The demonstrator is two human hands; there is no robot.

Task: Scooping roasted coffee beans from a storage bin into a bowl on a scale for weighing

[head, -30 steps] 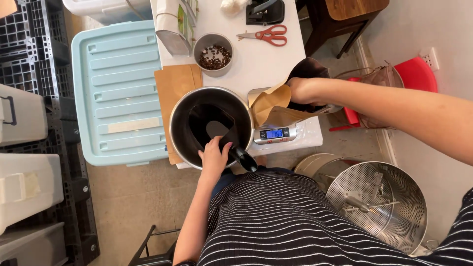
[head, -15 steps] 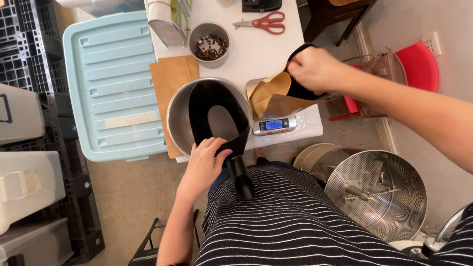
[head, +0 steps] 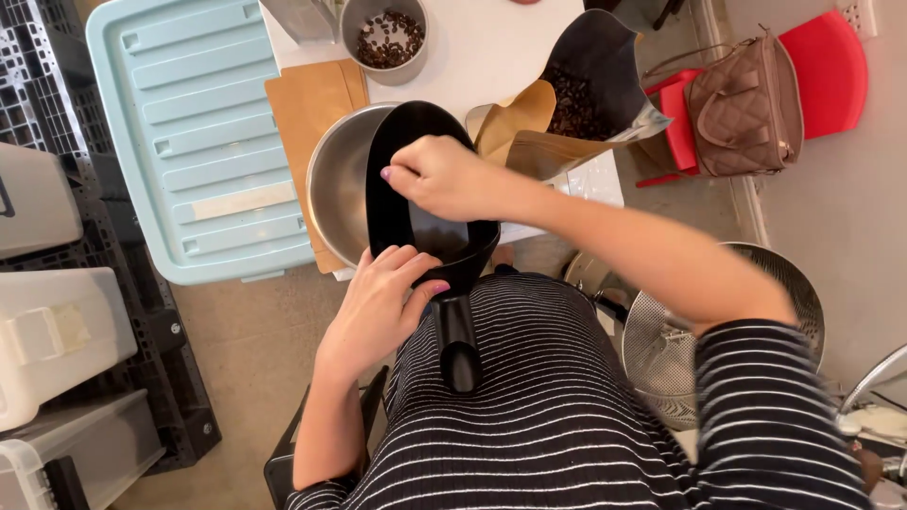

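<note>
My left hand [head: 383, 302] grips a large black scoop [head: 404, 156] where its bowl meets the stubby handle [head: 458, 345], close to my striped shirt. The scoop lies tilted over a round metal bowl [head: 333, 184] at the table's near edge. My right hand [head: 444, 177] reaches across the scoop, its curled fingers pinching the scoop's left rim. What is inside the scoop is hidden by that hand. An open brown bag with dark coffee beans inside [head: 578, 94] stands just right of the scoop on a white scale [head: 597, 179].
A small metal cup of beans [head: 383, 38] and a brown board [head: 307, 104] sit on the white table [head: 482, 57]. A light blue bin lid [head: 179, 142] lies left, white crates [head: 52, 331] further left. A red stool with a brown handbag [head: 746, 94] and a metal colander [head: 661, 349] are right.
My right hand let go of the bag and moved left onto the scoop's rim. My left hand slid to the scoop's base near the handle. The view has moved closer.
</note>
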